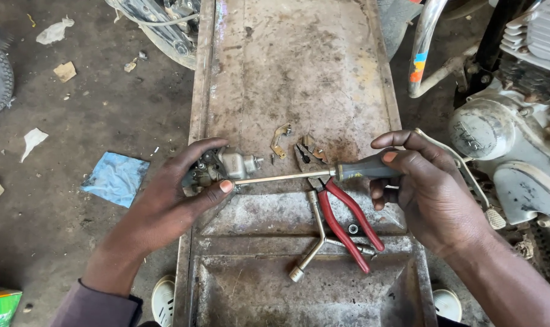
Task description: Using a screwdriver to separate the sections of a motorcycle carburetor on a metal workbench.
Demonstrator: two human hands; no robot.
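Head view: we've got left hand [178, 194] curled snug round small metal carburetor [223, 168], centre-left of frame on rusty metal tray [299, 66]. Right hand [423, 188] fingers closed on screwdriver [323, 175] handle, tip at carburetor. Red pliers [344, 221] and Y-shaped wrench [317, 239] lie lower centre, engine [517, 121] at right.

red-handled pliers [347, 221] lie on the rusty metal bench [299, 72], crossing a three-way socket wrench [320, 239]. small brass parts [280, 140] sit above them. a blue rag [116, 177] lies on the dirt floor [75, 121]. a motorcycle engine [517, 127] stands beside the bench.
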